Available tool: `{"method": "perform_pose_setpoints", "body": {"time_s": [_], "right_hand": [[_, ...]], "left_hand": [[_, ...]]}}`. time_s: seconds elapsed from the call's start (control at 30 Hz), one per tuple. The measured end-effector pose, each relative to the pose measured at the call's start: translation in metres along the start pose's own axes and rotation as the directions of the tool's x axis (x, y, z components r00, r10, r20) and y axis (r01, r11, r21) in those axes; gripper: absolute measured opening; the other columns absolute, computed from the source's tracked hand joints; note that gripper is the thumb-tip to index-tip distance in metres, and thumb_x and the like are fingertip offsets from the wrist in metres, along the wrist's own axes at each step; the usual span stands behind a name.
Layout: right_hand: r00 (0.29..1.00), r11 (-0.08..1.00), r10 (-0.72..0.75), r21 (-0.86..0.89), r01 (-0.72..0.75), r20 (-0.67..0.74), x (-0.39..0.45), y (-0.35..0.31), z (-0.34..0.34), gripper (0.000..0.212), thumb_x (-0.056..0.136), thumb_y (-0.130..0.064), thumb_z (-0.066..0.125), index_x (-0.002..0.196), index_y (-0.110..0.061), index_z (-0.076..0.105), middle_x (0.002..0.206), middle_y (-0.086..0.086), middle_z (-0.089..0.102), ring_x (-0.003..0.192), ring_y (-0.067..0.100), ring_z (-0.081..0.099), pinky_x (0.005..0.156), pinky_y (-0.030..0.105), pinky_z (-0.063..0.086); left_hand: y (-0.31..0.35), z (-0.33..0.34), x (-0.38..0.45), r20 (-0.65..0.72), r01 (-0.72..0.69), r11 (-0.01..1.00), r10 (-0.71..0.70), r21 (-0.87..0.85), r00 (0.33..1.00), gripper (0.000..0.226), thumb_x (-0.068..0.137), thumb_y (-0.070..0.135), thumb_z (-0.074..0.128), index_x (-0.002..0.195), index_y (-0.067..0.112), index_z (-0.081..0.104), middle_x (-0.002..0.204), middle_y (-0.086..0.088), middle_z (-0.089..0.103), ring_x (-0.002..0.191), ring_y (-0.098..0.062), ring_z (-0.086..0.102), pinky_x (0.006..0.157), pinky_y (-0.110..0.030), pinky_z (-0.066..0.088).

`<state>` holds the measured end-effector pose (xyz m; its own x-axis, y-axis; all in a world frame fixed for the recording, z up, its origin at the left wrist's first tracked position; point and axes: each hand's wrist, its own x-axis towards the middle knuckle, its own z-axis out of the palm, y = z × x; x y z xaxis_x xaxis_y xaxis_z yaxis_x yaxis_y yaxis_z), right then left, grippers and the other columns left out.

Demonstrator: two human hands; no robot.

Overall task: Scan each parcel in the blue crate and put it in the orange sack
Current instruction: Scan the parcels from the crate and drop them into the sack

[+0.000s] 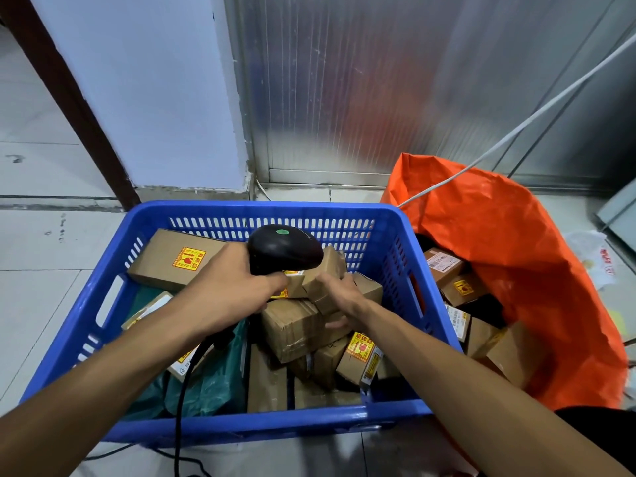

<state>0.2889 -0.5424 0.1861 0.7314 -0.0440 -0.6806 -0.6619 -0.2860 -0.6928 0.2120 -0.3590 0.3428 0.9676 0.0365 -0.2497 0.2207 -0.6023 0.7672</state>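
While the left hand (237, 290) grips the scanner (284, 249) over the blue crate (241, 425), the right hand (339, 290) seemingly holds a small parcel (327, 270) just beneath its nose; the orange sack (537, 256) lies rightward, nearer that hand.

- In front of you stands a pale blue wall panel (151, 98), with a dark brown post (69, 98) leaning along its left side.
- To its right you see a ribbed metal wall (378, 80).
- A white cable (537, 113) runs slantwise across that metal.
- You stand on pale floor tiles (41, 242).
- At your far right, crumpled printed paper (599, 259) lies on the floor.
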Motion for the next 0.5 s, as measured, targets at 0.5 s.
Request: {"method": "perform_pose_setpoints", "body": {"time_s": [0.5], "right_hand": [[0.992,0.946,0.121,0.307,-0.109,-0.022,-0.026,-0.012,-0.020,0.051,0.097,-0.053,0.043,0.135,-0.019,0.042,0.126,0.015,0.056,0.118,0.031,0.054,0.083,0.042,0.055]], "left_hand": [[-0.002,0.004,0.003,0.028,-0.006,1.000,0.007,-0.024,1.000,0.005,0.083,0.013,0.068,0.080,0.009,0.069,0.072,-0.021,0.069,0.055,-0.018,0.060,0.063,-0.036,0.051]]}}
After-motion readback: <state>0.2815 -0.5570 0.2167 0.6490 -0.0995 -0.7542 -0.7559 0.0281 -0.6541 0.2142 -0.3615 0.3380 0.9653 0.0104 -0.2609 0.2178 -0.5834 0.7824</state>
